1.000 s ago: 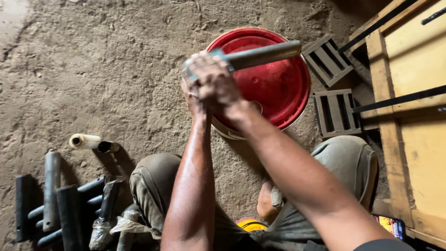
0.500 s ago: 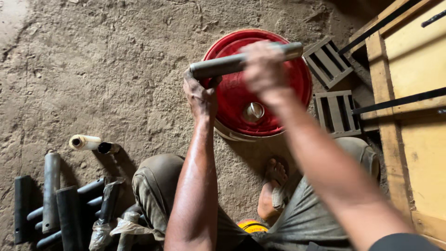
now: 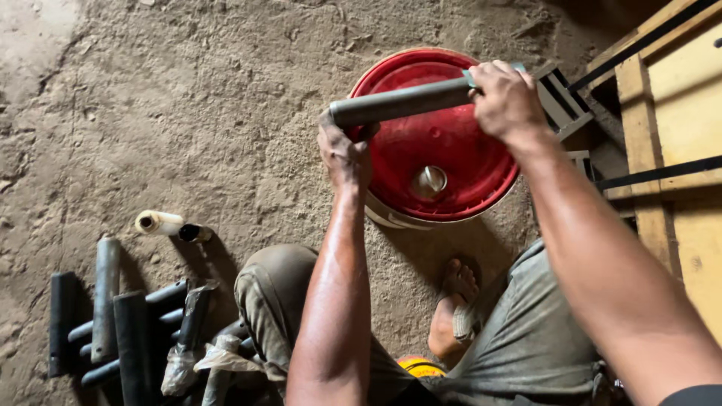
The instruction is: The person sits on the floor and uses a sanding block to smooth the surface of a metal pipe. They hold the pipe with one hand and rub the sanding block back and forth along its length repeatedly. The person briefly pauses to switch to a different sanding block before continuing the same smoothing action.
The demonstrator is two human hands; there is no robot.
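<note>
Two hands hold one gray pipe over a red lid.

The right hand (image 3: 505, 98) is closed tight around one end of the gray pipe (image 3: 402, 103). The left hand (image 3: 344, 150) is at the other end, with its fingers curled under the pipe tip. The pipe lies almost flat, up in the air, right above one round red lid (image 3: 444, 162) that sits on a white bucket (image 3: 387, 219). One small silver cap (image 3: 430, 180) is in the middle of the lid. One bare foot (image 3: 451, 308) rests on the dirt floor (image 3: 188, 113) near the bucket. At the lower left is a pile of dark pipes (image 3: 120, 323), about seven. One pale roll (image 3: 159, 222) lies near the pile. A yellow wooden frame (image 3: 677, 150) stands at the right.
</note>
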